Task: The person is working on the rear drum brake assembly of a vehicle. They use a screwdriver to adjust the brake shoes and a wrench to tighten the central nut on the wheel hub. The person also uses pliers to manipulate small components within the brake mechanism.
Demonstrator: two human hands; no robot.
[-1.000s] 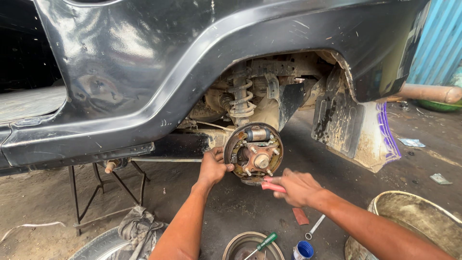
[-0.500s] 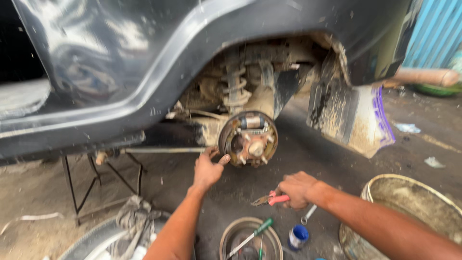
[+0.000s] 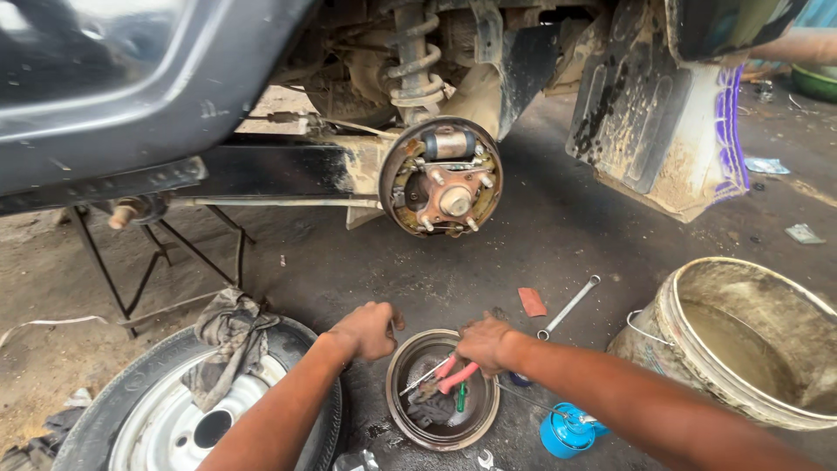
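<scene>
Red-handled pliers (image 3: pixel 453 377) are gripped by the right hand (image 3: pixel 485 343) over the brake drum (image 3: pixel 443 389), used as a tool tray; the left hand (image 3: pixel 368 330) is loosely curled, empty

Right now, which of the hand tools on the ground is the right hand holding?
The right hand grips the red-handled pliers inside the brake drum. The green-handled screwdriver lies loose in that drum, and the silver wrench lies apart on the floor.
</scene>
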